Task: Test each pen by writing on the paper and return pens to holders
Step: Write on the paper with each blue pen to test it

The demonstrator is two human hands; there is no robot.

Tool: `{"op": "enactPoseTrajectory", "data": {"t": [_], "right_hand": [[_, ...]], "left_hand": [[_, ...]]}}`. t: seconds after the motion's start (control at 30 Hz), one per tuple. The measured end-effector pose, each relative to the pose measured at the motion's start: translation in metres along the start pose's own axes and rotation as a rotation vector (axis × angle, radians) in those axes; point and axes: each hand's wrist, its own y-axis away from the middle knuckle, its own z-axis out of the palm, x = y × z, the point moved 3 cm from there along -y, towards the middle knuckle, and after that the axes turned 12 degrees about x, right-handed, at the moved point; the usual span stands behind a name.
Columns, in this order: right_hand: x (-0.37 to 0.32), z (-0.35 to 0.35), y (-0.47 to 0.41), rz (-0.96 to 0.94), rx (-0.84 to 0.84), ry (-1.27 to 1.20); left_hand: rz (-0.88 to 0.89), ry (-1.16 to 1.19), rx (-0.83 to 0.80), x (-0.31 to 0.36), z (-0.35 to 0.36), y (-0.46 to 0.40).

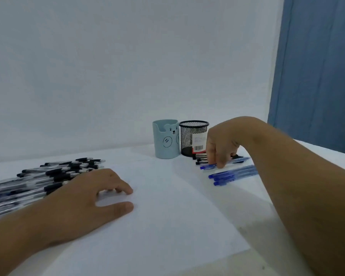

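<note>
Left hand [92, 193] flat, steadying paper [167, 206]; right hand [220, 145], centre-right of frame, pinches blue pen [209, 166] for testing

A white sheet of paper [167, 206] lies flat at mid-table. Black-capped clear pens [48, 176] are heaped at its left, and blue pens [231, 174] are laid side by side at its right. Behind, a pale-blue bear holder [165, 139] and a black mesh holder [191, 138] stand upright, touching.
</note>
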Motion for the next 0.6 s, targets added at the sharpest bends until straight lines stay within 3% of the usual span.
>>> {"op": "enactPoseTrajectory", "data": {"t": [0.13,0.23,0.33,0.47,0.6], "right_hand": [[0.002,0.002,0.002,0.001,-0.119,0.080],[-0.003,-0.001,0.004,-0.022,-0.087,0.100],[-0.022,-0.002,0.006,-0.104,0.058,0.099],[-0.076,0.008,0.004,-0.247,0.350,-0.118],[-0.136,0.032,0.009,-0.469,0.496,-0.245]], "left_hand": [[0.010,-0.009,0.015,-0.001,0.001,-0.002],[-0.001,0.002,0.026,0.000,0.000,0.000],[-0.031,0.039,0.058,0.002,-0.003,-0.001],[-0.086,0.036,0.117,-0.002,-0.019,-0.008],[-0.179,-0.113,0.142,-0.028,-0.048,-0.010]]}}
